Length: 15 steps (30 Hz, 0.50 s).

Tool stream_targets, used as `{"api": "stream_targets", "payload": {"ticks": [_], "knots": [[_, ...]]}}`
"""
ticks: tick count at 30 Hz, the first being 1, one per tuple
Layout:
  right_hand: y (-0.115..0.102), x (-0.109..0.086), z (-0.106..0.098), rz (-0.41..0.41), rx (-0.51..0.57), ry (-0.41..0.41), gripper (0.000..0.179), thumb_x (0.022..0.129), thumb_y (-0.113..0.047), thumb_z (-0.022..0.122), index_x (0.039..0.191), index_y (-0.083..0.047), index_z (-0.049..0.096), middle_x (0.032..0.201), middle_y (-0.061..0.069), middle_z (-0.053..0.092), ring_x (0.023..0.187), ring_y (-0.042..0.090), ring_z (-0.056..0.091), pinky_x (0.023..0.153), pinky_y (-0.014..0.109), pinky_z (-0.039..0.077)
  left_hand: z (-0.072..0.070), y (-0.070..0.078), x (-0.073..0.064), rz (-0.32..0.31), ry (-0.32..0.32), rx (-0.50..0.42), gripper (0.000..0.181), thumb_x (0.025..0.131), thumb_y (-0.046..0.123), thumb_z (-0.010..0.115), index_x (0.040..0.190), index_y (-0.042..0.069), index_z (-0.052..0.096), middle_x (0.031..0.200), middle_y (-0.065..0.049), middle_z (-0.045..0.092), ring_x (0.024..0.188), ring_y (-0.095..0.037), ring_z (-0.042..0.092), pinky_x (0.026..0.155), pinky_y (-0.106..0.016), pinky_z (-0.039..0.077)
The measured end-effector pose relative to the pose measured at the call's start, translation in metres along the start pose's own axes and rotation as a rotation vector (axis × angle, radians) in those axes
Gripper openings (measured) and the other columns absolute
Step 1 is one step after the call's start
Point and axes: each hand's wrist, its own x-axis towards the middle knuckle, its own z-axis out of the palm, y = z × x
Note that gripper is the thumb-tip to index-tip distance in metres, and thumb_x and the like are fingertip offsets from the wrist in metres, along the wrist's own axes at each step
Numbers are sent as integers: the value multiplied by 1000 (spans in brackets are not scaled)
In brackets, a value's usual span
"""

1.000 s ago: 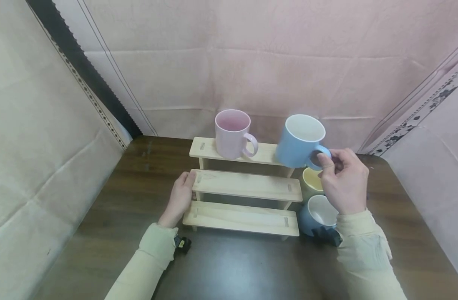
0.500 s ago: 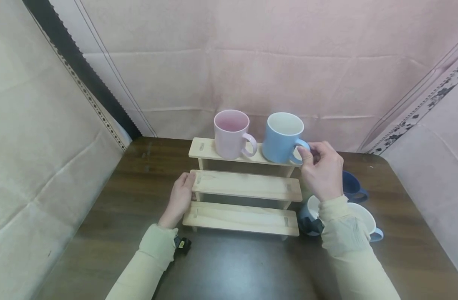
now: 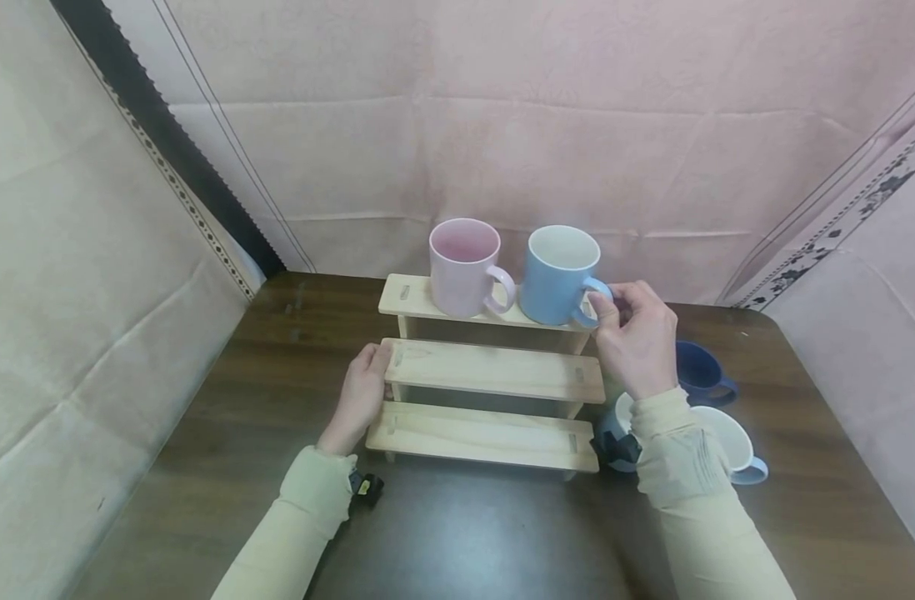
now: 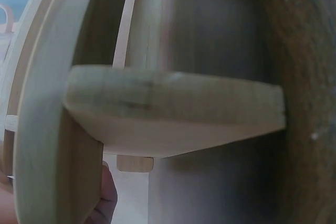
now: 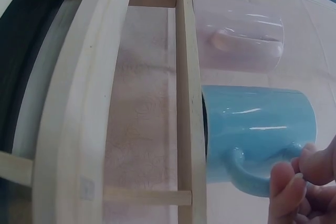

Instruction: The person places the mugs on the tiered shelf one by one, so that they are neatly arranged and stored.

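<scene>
A three-step wooden shelf rack [image 3: 495, 371] stands on the dark table. My left hand [image 3: 360, 396] grips the left end of its middle step; in the left wrist view, fingers [image 4: 107, 187] show behind the wood. On the top step, a light blue mug [image 3: 555, 283] with a white inside stands upright at the right. My right hand [image 3: 641, 337] pinches that mug's handle between thumb and fingers, also seen on the blue mug [image 5: 257, 129] in the right wrist view. Left of it, a pink mug [image 3: 457, 283] stands upright with its handle towards the right.
Right of the rack are a dark blue mug [image 3: 699, 375], a white-lined mug [image 3: 735, 442] with a light blue handle, and another blue mug [image 3: 615, 429], partly hidden by my right arm. A pale cloth wall [image 3: 502, 150] rises behind the table.
My right hand has moved left with the light blue mug, from beyond the top step's right end to beside the pink mug on that step. The left hand has stayed put.
</scene>
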Motion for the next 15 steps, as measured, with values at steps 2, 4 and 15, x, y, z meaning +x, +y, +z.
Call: {"api": "stream_targets", "payload": {"ticks": [2, 4, 15], "knots": [[0, 0, 1, -4, 0, -1, 21, 96, -17, 63, 98, 3, 69, 87, 11, 61, 72, 19, 54, 62, 23, 40, 1, -1, 0, 0, -2, -2, 42, 106, 39, 34, 104, 2, 54, 73, -6, 47, 62, -21, 46, 59, -28, 40], [1, -1, 2, -5, -1, -3, 22, 96, -17, 63, 99, 3, 69, 88, 11, 62, 73, 19, 54, 62, 23, 41, 1, -1, 0, 2, -6, -2, 42, 106, 38, 34, 104, 2, 54, 73, -6, 47, 62, -21, 46, 58, -28, 40], [8, 0, 7, -26, 16, 10, 24, 95, -21, 65, 100, 3, 69, 88, 10, 62, 72, 17, 54, 63, 22, 40, 0, 1, 1, -1, -5, -3, 41, 107, 37, 34, 103, 2, 54, 75, -7, 48, 63, -21, 47, 59, -29, 40]]}}
